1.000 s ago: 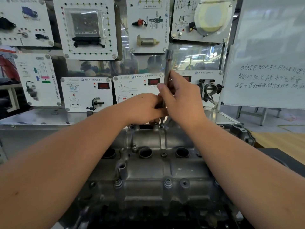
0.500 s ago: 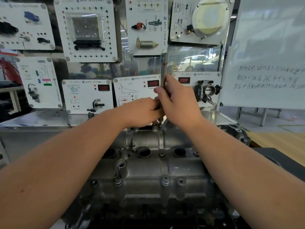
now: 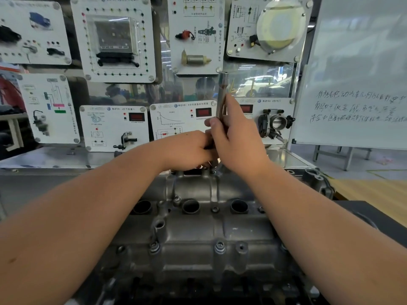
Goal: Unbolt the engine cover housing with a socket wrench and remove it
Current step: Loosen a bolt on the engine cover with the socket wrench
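The grey cast engine cover housing [image 3: 193, 236] lies in front of me, with bolts along its near edge [image 3: 220, 247] and round plug wells across its middle. My right hand [image 3: 236, 142] grips the shaft of a metal socket wrench [image 3: 221, 93], which stands nearly upright over the housing's far edge. My left hand [image 3: 187, 150] curls round the lower part of the tool beside the right hand. The tool's tip and the bolt under it are hidden behind my hands.
Behind the engine stands a display wall of white training panels [image 3: 114, 38] with sensors and a throttle body [image 3: 277, 123]. A whiteboard [image 3: 356, 84] with handwriting stands at the right. A wooden tabletop [image 3: 374, 192] lies at the right.
Both hands and the wrench stay at the housing's far edge. The view has shifted slightly; the wrench shaft leans a little more upright.
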{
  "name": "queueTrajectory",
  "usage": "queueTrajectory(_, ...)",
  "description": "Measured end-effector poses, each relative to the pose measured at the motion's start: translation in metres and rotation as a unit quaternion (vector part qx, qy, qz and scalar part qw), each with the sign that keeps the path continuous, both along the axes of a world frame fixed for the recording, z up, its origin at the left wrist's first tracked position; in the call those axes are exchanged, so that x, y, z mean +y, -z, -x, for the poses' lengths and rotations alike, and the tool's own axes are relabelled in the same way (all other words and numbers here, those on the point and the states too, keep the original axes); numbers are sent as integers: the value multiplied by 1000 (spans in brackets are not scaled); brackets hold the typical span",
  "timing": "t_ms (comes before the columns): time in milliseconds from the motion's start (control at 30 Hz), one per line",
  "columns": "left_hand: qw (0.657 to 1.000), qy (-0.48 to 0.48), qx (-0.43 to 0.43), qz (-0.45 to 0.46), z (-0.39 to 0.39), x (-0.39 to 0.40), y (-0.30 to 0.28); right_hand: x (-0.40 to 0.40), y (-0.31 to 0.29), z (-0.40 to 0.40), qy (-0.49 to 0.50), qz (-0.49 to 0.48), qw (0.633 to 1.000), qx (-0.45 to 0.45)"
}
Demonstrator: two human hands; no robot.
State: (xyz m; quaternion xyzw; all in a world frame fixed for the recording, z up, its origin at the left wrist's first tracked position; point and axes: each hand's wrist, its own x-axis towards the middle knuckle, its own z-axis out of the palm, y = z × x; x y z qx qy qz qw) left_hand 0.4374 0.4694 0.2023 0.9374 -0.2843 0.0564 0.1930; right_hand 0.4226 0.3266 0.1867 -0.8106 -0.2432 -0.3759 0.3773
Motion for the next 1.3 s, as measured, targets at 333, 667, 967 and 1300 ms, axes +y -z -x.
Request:
queueTrajectory(333,1000,-1,-25,4,-1,1,1,2,-1,-4,11,-24,999,-19)
queueTrajectory(667,999,-3,-54,3,2,0,1,2,-1,-3,38,-23,998,-52)
queueTrajectory(967,1000,13,-24,14,0,1,0,2,0,2,6,-24,999,-24)
queueTrajectory(1300,1000,12,-23,1,1,2,1,2,-1,2,4,-22,1000,-6)
